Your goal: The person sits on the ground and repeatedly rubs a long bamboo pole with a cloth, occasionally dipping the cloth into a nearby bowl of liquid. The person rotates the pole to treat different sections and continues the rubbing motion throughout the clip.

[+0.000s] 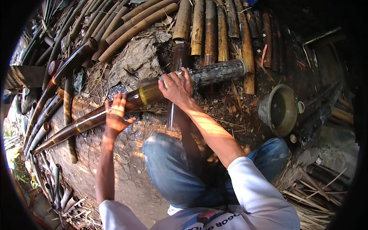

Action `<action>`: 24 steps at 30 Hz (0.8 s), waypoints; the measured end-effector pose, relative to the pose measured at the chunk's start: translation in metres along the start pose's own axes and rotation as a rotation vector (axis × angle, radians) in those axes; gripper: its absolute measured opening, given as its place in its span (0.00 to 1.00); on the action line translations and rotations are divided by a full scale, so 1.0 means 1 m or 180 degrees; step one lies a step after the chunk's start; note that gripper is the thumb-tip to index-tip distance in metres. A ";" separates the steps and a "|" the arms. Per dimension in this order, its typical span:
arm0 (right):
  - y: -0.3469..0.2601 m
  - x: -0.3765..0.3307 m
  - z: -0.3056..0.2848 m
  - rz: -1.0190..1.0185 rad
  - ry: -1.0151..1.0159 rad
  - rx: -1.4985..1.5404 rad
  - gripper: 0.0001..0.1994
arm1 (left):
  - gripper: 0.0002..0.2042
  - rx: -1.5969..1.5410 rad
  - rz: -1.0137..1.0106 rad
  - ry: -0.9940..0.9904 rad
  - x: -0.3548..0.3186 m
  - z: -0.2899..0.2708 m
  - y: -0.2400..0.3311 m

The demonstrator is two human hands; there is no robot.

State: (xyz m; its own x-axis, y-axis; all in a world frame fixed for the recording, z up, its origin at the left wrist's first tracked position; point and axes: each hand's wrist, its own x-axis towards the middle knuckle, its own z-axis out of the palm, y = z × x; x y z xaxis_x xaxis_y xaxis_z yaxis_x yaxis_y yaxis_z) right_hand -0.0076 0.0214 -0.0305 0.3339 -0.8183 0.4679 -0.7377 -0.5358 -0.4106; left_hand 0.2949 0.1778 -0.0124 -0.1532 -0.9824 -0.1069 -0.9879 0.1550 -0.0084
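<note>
A long, dark bamboo pole (132,100) slants across in front of me, its wet, shiny brown length at the lower left and a rough, grey-blotched end (220,73) at the upper right. My left hand (117,115) lies flat against the shiny part, fingers spread, gripping nothing. Further along, my right hand (178,87) curls over the pole near the grey stretch. Pale, frayed material shows at the edges of that hand; what it is I cannot make out. Another bamboo piece (177,59) passes crosswise under the pole, its near end close to my knee.
Bamboo poles (211,32) lie in a row at the far side, with more (138,30) piled at far left. A crumpled grey sack (134,63) lies behind the pole. To the right stands a round basin (276,111). Split bamboo strips (310,203) are heaped at lower right.
</note>
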 end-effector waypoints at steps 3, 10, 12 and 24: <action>0.009 -0.010 -0.006 0.0158 -0.0063 -0.0068 0.12 | 0.56 -0.0006 -0.0306 0.0127 0.027 -0.006 0.046; 0.137 -0.055 -0.118 0.0863 -0.0861 -0.1016 0.10 | 0.55 -0.0484 0.0176 0.0186 0.032 0.000 0.099; 0.209 -0.049 -0.168 0.0800 -0.0310 -0.1513 0.10 | 0.55 -0.0459 0.0049 0.0321 0.031 0.009 0.103; -0.014 -0.068 -0.017 0.0250 -0.1307 0.0771 0.21 | 0.59 -0.0427 0.0218 -0.0010 0.031 0.006 0.084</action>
State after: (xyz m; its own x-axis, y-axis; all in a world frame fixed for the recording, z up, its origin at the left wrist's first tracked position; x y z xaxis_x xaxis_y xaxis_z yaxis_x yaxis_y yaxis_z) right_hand -0.0300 0.0878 -0.0433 0.5227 -0.8466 0.1006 -0.6284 -0.4623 -0.6257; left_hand 0.2072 0.1608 -0.0227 -0.2205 -0.9696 -0.1059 -0.9696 0.2061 0.1320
